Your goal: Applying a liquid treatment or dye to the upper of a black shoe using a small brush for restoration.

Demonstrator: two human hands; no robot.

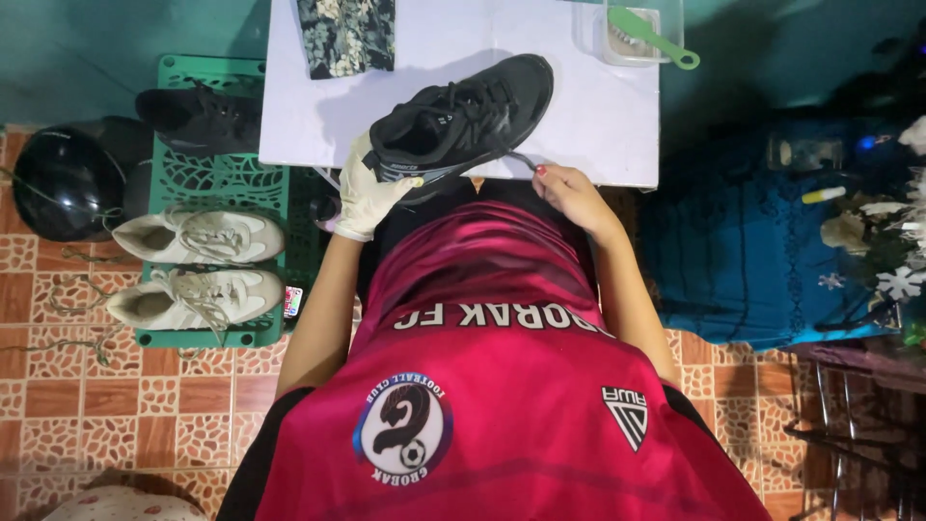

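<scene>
Clearly light and pliable, a black sneaker (463, 121) rests at the near edge of a white tabletop (598, 116); its stiffer heel looks the surest hold. The gloved left hand (371, 193) grips that heel, while the bare right hand (569, 193) pinches a lace end (521, 159). White sneakers (193, 265) sit on a green crate (231, 178) alongside.

shirt: red, black sleeves | left hand (371, 198): pale glove | nails: red

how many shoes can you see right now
4: a black shoe on the white table, another black shoe and two white shoes on the green crate. More may be hidden.
</scene>
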